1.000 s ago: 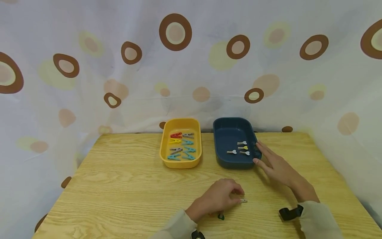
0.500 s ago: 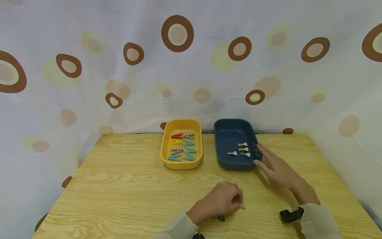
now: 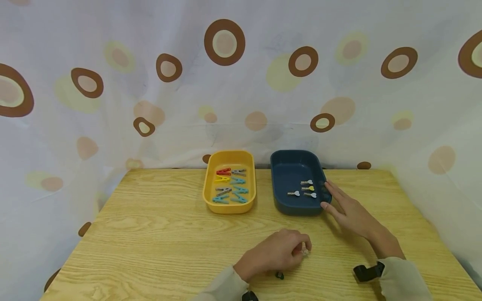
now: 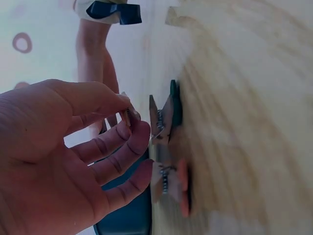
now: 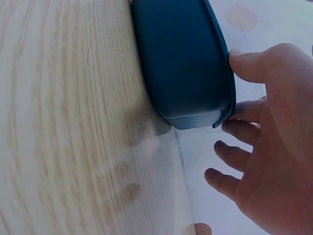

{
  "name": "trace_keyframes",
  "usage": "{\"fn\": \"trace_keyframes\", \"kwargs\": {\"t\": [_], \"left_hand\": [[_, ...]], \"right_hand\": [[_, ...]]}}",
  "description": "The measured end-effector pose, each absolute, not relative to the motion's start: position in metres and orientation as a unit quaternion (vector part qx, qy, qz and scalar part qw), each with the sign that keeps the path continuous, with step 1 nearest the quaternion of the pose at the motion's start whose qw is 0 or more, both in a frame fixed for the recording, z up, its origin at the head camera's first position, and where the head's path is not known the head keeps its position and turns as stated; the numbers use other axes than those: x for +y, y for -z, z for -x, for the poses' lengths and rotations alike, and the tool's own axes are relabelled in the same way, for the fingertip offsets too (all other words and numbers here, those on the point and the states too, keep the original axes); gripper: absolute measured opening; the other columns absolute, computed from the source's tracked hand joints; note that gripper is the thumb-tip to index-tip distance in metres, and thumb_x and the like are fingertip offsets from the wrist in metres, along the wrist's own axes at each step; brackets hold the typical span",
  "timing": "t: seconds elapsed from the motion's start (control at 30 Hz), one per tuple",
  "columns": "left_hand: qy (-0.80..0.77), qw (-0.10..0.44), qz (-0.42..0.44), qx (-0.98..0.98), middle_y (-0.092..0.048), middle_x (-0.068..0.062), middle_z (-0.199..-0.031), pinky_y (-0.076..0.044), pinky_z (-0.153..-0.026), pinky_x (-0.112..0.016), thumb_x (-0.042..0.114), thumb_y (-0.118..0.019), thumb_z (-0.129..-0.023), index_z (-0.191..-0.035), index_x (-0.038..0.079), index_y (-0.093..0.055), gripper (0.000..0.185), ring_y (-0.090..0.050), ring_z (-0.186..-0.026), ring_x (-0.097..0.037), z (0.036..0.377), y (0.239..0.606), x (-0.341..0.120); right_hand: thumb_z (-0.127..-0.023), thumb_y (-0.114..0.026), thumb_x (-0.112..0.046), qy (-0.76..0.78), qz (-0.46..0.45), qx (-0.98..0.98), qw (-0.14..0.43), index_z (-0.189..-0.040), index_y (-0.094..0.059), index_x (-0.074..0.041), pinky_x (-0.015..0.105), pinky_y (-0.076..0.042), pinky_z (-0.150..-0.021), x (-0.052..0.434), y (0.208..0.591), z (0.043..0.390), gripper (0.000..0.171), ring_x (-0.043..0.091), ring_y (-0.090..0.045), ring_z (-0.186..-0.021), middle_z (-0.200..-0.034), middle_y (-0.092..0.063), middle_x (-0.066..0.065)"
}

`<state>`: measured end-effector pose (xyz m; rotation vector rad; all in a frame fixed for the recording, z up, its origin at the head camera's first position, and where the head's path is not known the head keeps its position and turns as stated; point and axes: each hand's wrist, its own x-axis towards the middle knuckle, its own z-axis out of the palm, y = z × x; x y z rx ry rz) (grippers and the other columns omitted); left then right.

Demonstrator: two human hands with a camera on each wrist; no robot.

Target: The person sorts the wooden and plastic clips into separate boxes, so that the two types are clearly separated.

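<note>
My left hand (image 3: 276, 255) is low over the table and pinches a small wooden clothespin (image 4: 128, 117) between thumb and fingertips, which partly hide it. Under that hand lie two more mini clothespins, one with a dark green piece (image 4: 176, 103) and one with an orange piece (image 4: 184, 186). The head view shows only the green one (image 3: 279, 275). My right hand (image 3: 350, 213) touches the right rim of the dark blue tray (image 3: 278, 196) with thumb and fingertips, its fingers spread and fairly straight. Inside that tray are several heart-topped mini clothespins (image 3: 309, 188), white and yellow.
Left of the blue tray stands a yellow tray (image 3: 207, 196) with several plastic clothespins (image 3: 238, 180) in red, yellow, grey and light blue. Both trays are near the back edge of the wooden table (image 3: 158, 234). Behind it hangs a patterned curtain (image 3: 241, 83).
My left fingers have closed on the clothespin, drawn it slightly nearer, then raised it a little and turned it. The right hand keeps its place at the blue tray.
</note>
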<state>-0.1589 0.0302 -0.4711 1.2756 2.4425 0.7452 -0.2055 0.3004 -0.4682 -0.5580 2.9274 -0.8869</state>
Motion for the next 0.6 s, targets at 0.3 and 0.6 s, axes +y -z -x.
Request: {"fn": "trace_keyframes", "kwargs": {"t": [0.3,0.6], "left_hand": [[-0.328,0.141,-0.426,0.831,-0.066,0.014,-0.09,-0.046,-0.069,-0.009,0.014,-0.065,-0.103,-0.111,0.015,-0.07,0.01,-0.057,-0.075,0.006,0.166,0.466,0.023],[-0.365,0.177,-0.414,0.815,-0.066,0.014,-0.082,-0.049,-0.067,-0.012,0.016,-0.072,-0.098,-0.101,0.013,-0.07,0.004,-0.059,-0.071,0.005,0.169,0.458,0.019]], "right_hand": [[-0.107,-0.053,-0.041,0.286,0.18,0.941,0.019,-0.164,-0.019,-0.003,0.076,-0.026,-0.108,0.301,0.468,0.206,0.076,0.056,-0.025,-0.146,-0.168,-0.017,0.024],[-0.107,-0.053,-0.041,0.286,0.18,0.941,0.015,-0.164,-0.02,-0.002,0.075,-0.026,-0.108,0.301,0.469,0.206,0.076,0.056,-0.025,-0.146,-0.167,-0.018,0.026]]}}
